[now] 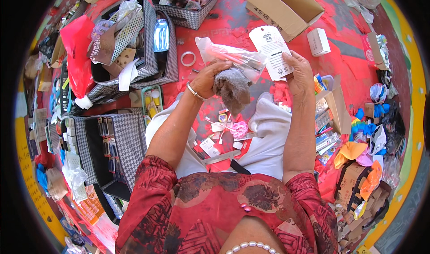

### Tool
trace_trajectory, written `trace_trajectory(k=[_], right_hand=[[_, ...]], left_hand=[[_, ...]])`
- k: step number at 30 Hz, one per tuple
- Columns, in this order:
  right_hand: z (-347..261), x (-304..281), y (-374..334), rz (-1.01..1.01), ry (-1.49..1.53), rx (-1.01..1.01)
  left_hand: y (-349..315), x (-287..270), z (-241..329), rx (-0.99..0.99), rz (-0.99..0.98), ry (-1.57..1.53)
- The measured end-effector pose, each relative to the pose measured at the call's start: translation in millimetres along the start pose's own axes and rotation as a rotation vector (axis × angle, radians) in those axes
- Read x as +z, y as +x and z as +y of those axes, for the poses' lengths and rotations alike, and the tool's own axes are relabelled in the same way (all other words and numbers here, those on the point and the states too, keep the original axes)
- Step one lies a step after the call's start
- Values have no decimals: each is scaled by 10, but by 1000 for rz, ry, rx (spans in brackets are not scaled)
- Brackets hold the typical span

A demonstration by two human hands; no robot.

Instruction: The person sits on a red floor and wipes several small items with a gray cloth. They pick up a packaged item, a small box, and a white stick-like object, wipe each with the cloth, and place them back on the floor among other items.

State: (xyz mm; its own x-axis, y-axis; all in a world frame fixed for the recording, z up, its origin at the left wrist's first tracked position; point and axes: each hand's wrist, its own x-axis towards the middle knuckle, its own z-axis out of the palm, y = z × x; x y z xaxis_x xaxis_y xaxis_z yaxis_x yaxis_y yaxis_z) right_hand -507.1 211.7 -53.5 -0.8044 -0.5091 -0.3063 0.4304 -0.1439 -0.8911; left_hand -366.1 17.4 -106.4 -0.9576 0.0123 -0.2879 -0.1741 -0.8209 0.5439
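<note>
My left hand (209, 78), with a bangle at its wrist, is closed on a crumpled grey cloth (233, 92) and a clear plastic packet (230, 55). Something pinkish shows through the packet, but its kind is unclear. Between the thumb and fingers of my right hand (299, 72) is a white printed card (271, 50) with a scalloped top, held upright beside the packet. Below the hands, between my legs, lie a pink flower-shaped trinket (238, 129) and several small items on the red covering.
Houndstooth storage boxes (169, 66) with mixed goods stand at the left. An open cardboard box (284, 8) and a small white box (318, 42) sit ahead to the right. A tape roll (188, 59) lies left of my hands. Packets and bags crowd the right side.
</note>
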Motion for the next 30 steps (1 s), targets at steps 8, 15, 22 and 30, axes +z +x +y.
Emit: trace_trajectory(k=[8,15,22,30], right_hand=[[-326,-282,-203,297,301,-115],[-43,-1466,-588,355,152,-139],[1834,-2219,-1159,551,302,293],[2843,-2438,-1289,921,195,453]], left_hand=[[34,142,-19,69,106,194],[49,-7,-1,65,138,228],[5,-62,140,5,-25,-39],[92,-114,4,12,40,2]])
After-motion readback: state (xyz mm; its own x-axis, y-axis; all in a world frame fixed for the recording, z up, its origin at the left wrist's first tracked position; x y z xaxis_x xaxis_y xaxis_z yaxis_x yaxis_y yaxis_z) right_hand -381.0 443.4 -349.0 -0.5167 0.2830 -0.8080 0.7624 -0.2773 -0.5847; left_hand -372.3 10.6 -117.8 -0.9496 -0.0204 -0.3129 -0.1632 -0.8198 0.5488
